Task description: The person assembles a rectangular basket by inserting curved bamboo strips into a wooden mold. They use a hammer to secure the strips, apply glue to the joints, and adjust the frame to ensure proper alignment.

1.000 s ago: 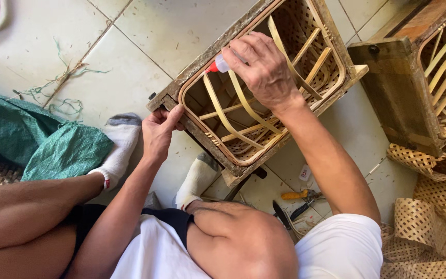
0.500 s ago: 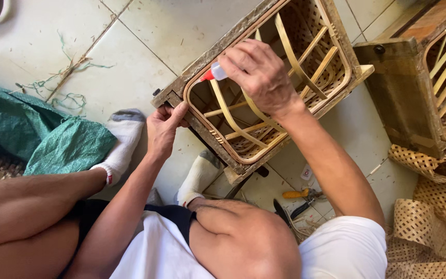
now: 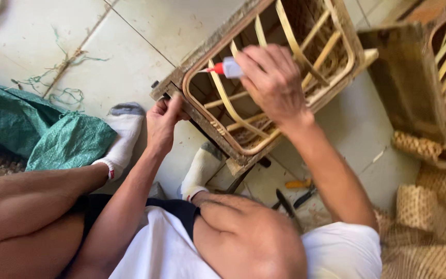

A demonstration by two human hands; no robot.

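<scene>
The right hand (image 3: 272,85) reaches forward with the arm stretched out from the shoulder, wrist bent slightly down, fingers curled and clamped around a small glue tube (image 3: 228,67) with a red nozzle. The nozzle points left, its tip close to the inner rim of a wooden rattan frame (image 3: 243,150) that stands tilted on the tiled floor (image 3: 171,26). The tube hangs over the frame's open middle, above curved cane strips (image 3: 223,98) that cross inside it.

The left hand (image 3: 162,121) sits lower and nearer the body, forearm running up from the lap, fingers pinched shut on the frame's near left corner. The two hands are apart, one at the corner, one over the opening.

Feet in white socks (image 3: 125,129) rest on the floor just beside the frame. A green woven sack (image 3: 42,134) lies to the left. A second wooden frame (image 3: 419,72) stands to the right, with pieces of woven cane webbing (image 3: 429,196) below it.
</scene>
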